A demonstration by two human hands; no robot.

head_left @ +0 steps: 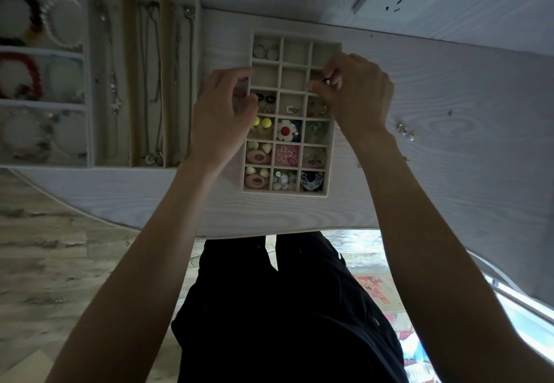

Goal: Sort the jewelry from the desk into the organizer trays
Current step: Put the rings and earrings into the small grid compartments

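The left hand (221, 118) curls at the grid tray's (289, 193) left rim, fingers bent close; whether they hold anything cannot be told. The right hand (353, 94) pinches a small dark earring (326, 81) over the right column, its shape hard to make out. Right of those fingers, loose earrings (406, 132) lie on the bench (449, 172). Far left, the necklace tray (141, 76) blurs.

Beige velvet grid tray (326, 154) on pale white wood-grain table (449, 88). Compartment contents: round yellow studs (261, 122); white flower piece, red centre (286, 131); pink outlined flower (287, 154); pink oval pieces (257, 157); blue-and-white patterned piece (312, 179). Red bead bracelet (27, 75) in white-lined tray (42, 49). Black trousers (287, 307).
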